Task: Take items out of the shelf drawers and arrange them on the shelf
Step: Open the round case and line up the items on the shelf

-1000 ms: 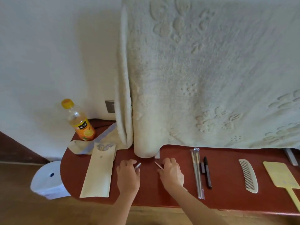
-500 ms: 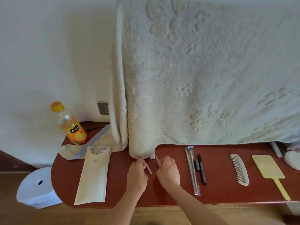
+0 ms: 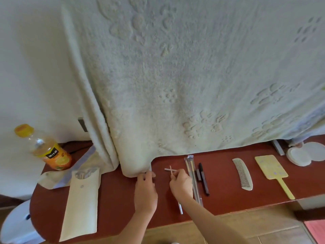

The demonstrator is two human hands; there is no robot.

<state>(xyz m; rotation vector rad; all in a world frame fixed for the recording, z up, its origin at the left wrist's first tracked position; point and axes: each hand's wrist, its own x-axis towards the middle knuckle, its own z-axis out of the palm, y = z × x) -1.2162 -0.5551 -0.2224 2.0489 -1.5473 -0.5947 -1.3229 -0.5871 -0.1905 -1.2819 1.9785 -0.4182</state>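
My right hand (image 3: 181,184) pinches two thin pale sticks (image 3: 170,170) that cross each other just above the red-brown shelf top (image 3: 119,194). My left hand (image 3: 145,189) rests on the shelf with curled fingers against the lower corner of the hanging cream blanket (image 3: 175,85). Whether that hand grips anything is hidden. A thin silvery stick (image 3: 180,208) lies under my right forearm. To the right lie wrapped chopsticks (image 3: 191,171), a black pen (image 3: 204,180), a cream comb (image 3: 242,173) and a yellow paddle-shaped mirror (image 3: 270,168).
An orange juice bottle (image 3: 51,152) stands at the shelf's left end, by a striped cloth (image 3: 58,176) and a long cream pouch (image 3: 81,203). A white round dish (image 3: 306,154) sits at the far right. A white bin (image 3: 15,224) stands on the floor at the left.
Each hand held one stick a second ago; now both sticks are crossed in my right hand. My left hand has moved up to the blanket's corner. The view shifted right.
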